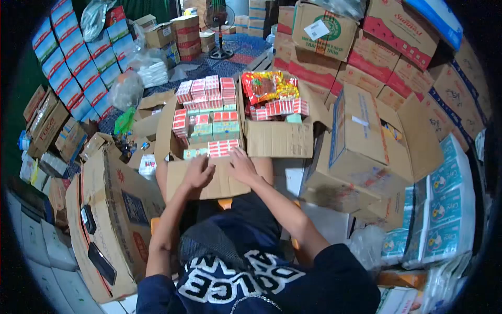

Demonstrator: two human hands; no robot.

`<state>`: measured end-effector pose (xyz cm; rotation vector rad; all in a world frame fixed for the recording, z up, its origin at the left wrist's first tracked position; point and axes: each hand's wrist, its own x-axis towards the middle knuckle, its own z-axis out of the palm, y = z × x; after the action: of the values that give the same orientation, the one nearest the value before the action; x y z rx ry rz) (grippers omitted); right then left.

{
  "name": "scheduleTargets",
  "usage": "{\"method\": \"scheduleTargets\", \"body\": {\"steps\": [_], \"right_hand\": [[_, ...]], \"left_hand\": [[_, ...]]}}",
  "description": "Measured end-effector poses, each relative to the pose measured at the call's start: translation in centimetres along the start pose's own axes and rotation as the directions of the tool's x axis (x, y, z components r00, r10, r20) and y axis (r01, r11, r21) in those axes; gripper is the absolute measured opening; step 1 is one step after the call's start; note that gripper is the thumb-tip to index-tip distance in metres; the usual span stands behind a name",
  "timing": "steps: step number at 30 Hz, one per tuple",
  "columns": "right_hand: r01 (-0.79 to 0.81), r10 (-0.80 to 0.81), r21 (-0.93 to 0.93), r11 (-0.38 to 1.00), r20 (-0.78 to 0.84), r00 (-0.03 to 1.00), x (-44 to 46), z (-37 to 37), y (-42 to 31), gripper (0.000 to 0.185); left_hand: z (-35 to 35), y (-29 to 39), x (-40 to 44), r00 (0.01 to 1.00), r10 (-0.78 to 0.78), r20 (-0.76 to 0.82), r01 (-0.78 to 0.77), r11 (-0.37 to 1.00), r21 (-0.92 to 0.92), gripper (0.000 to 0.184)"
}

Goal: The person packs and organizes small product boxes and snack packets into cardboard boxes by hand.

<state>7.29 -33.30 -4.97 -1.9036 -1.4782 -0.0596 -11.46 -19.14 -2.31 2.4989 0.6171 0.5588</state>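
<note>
Open carton (166, 129), one: between the person's knees, front flap (209, 178) folded out toward the lap. Contents: small red-and-white boxes (223, 148) and pale green boxes (226, 128), in rows and stacks; the lower layers are hidden from me.

Left hand (199, 172), one: over the left part of the front flap, near the green boxes at the carton's front edge. Fingers bent, thumb toward the other hand; fingertips hard to make out, so whether it pinches anything I cannot tell.

Right hand (243, 166), one: at the carton's front right corner, beside the front row of red-and-white boxes. Fingers point forward and slightly bent; whether they press on a box or grip one I cannot tell.

Second open carton (280, 139), one: just right of the first, holding more red-and-white boxes beneath red and yellow bags (266, 87), which cover part of them.

Tall carton (355, 133), one: on the right, flaps open, contents mostly shaded.

Large carton (117, 209), one: on the left, bearing two dark phone-like objects (102, 263), screens unreadable.

Standing fan (219, 21), one: at the back, its top cut off.

Teal packs (444, 209), several: far right, plastic-wrapped, outer edges lost in the dark rim.
</note>
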Motion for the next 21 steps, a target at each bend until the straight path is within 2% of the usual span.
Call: {"method": "scheduleTargets", "body": {"steps": [2,3,6,8,9,10,11,13,14,15,17,20,21], "right_hand": [[0.007,-0.009,0.134,0.991,0.014,1.000,-1.5,-1.5,-0.6,0.038],[0.002,-0.005,0.132,0.991,0.025,1.000,-1.7,-2.4,-0.9,0.038],[0.036,-0.029,0.224,0.974,-0.034,0.999,-3.2,-5.0,-2.6,0.034],[-0.139,0.145,0.408,0.903,0.016,0.989,-3.6,-7.5,-3.2,0.026],[-0.127,0.136,0.414,0.901,0.007,0.991,-2.9,-7.4,-2.2,0.026],[-0.059,0.122,0.421,0.905,-0.124,0.985,-2.2,-5.7,0.3,0.027],[0.007,0.111,0.424,0.906,-0.254,0.961,-1.7,-4.8,1.7,0.030],[-0.012,0.118,0.219,0.976,-0.480,0.869,-0.8,-6.9,2.1,0.027],[-0.048,0.125,0.150,0.987,-0.559,0.820,0.0,-8.1,3.1,0.028],[-0.098,0.131,0.087,0.991,-0.634,0.762,0.7,-9.0,4.2,0.030],[-0.105,0.105,0.041,0.994,-0.675,0.731,2.5,-10.8,6.3,0.031],[-0.131,0.044,-0.065,0.989,-0.722,0.690,6.2,-13.4,8.5,0.037],[-0.231,0.140,-0.063,0.971,-0.637,0.759,7.4,-14.1,8.9,0.039]], "left_hand": [[-0.5,-0.9,-2.9,0.998,0.055,-0.009,-0.056,0.994,-0.095,0.061],[-1.0,-1.7,-4.3,0.999,0.047,-0.006,-0.048,0.994,-0.103,0.061],[-1.0,-3.1,-9.0,0.996,0.058,-0.069,-0.058,0.998,-0.003,0.063],[-1.4,-2.1,-11.1,0.984,0.078,-0.160,-0.048,0.982,0.183,0.059],[-1.8,-1.8,-11.4,0.972,0.099,-0.211,-0.037,0.960,0.278,0.058],[-2.0,-1.3,-11.6,0.971,0.102,-0.218,-0.034,0.956,0.292,0.058],[-2.1,-0.6,-11.5,0.963,0.028,-0.268,0.057,0.951,0.304,0.057],[-3.0,-0.2,-10.1,0.920,-0.096,-0.379,0.223,0.925,0.306,0.057],[-4.1,-0.4,-8.7,0.915,-0.070,-0.396,0.208,0.926,0.315,0.057],[-4.9,-0.5,-7.9,0.914,-0.121,-0.388,0.250,0.920,0.303,0.057],[-6.0,-0.7,-7.1,0.906,-0.231,-0.355,0.336,0.901,0.273,0.058],[-6.7,1.2,-6.5,0.913,-0.202,-0.355,0.311,0.907,0.283,0.054],[-7.0,1.8,-6.0,0.916,-0.200,-0.348,0.308,0.906,0.290,0.052]]}}
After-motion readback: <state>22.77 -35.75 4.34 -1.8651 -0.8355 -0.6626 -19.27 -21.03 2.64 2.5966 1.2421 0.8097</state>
